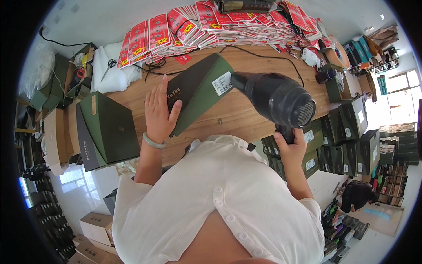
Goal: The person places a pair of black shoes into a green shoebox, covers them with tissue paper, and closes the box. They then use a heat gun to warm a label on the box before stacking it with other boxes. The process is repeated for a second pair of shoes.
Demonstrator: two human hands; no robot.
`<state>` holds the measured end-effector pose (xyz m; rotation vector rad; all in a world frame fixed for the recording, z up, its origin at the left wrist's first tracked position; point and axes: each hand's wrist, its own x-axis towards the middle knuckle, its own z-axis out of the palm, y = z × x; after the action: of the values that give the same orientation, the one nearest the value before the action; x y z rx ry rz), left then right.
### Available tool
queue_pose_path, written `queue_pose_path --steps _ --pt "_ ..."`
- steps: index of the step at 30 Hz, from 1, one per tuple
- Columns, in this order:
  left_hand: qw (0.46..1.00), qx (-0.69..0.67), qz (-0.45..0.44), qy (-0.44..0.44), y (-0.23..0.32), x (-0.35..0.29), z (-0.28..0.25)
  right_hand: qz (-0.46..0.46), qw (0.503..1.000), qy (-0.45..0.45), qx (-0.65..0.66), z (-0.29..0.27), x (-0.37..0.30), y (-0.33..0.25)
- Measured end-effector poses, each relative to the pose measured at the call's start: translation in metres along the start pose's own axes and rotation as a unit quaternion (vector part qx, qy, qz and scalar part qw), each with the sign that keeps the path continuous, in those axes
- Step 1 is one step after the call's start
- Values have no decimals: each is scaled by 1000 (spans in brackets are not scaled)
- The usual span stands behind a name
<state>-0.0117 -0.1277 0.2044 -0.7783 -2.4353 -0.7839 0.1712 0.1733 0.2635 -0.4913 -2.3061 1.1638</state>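
A black hair dryer (274,99) is in my right hand (291,147), whose fingers wrap round its handle. Its nozzle points left, right at the edge of a white barcode label (222,83). That label sits on the green end of a dark brown and green shoe box (193,90), which is tilted on the wooden table. My left hand (161,105) rests against the box's left side, fingers stretched out and thumb apart over its dark face. Further left stands another green and dark box (110,127) at the table's edge.
Red and white printed packets (211,26) lie piled along the table's back. Scissors (108,69) rest on white sheeting at the left, and a black cable (263,53) crosses the wood (237,112). Stacked boxes (347,145) stand at the right. A person in dark clothes (357,193) is far right.
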Motion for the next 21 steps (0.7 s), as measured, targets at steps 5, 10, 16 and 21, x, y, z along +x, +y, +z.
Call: queue_pose_path --steps 5,10,16,21 --pt "1000 1 3 -2 -2 0 -1 69 996 -31 43 8 4 1" --pt "1000 -11 -9 -11 -4 1 -1 111 991 -50 54 8 10 -2" --pt "1000 -6 -11 -10 -3 3 0 168 980 -71 78 1 23 -2" --pt "999 -2 -27 -26 6 6 -1 168 975 -39 137 2 53 34"
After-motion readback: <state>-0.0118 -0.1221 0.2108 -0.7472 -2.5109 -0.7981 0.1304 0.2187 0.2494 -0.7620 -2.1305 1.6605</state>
